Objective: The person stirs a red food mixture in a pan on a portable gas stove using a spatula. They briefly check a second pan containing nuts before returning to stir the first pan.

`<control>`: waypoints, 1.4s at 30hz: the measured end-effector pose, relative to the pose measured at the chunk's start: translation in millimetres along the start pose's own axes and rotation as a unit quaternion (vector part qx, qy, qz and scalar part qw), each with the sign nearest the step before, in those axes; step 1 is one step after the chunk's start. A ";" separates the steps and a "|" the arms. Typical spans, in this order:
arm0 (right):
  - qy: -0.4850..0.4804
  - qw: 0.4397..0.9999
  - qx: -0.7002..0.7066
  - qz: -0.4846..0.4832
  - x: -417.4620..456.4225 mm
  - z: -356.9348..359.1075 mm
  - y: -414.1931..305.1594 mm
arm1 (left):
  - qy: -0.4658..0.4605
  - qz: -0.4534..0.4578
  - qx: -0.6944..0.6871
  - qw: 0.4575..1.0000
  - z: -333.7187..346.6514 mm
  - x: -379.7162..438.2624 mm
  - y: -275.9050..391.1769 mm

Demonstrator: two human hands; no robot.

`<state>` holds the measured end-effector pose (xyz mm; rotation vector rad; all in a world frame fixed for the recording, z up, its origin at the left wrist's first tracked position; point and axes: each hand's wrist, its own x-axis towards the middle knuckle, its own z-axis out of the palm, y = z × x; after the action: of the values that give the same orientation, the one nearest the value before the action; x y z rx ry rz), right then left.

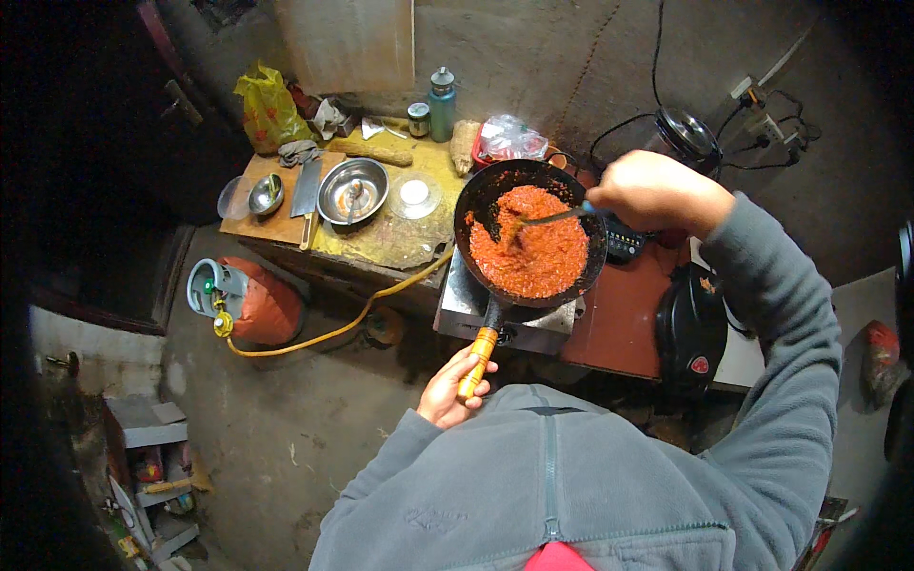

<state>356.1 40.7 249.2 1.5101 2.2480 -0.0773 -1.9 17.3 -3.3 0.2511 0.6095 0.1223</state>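
A black frying pan (462,235) rests on a silver gas stove (457,307), and a chunky red-orange sauce (550,260) covers much of its inside. My left hand (453,389) holds the pan's wooden handle (477,364) near its end. Over the pan's right rim, my right hand (639,191) grips the upper part of a cooking utensil (557,216). The utensil's lower end dips into the sauce, so its head is hidden.
Left of the stove stand a steel bowl (330,187), a cleaver (306,189) and a small metal bowl (265,203). A yellow hose (371,303) runs to a gas cylinder (264,300) on the floor. Black appliances (689,325) stand at the right.
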 end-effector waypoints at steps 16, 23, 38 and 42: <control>0.006 0.968 0.100 0.230 -168.5 17.1 -86.4 | 0.005 -0.022 0.031 0.999 4.4 0.6 6.9; 0.057 0.959 0.122 0.250 -129.2 89.2 -102.5 | 0.016 -0.012 0.027 0.999 10.9 -0.4 4.7; 0.116 0.908 0.279 0.291 -155.7 81.9 -162.1 | 0.021 -0.016 0.019 0.999 8.9 -1.7 3.8; 0.191 0.876 0.307 0.319 -116.4 134.1 -170.2 | 0.016 -0.024 0.023 0.999 10.5 0.8 5.2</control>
<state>283.1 -167.1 139.5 2.7577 1.9451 -0.3438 4.6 20.4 6.0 0.2787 0.6496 0.0666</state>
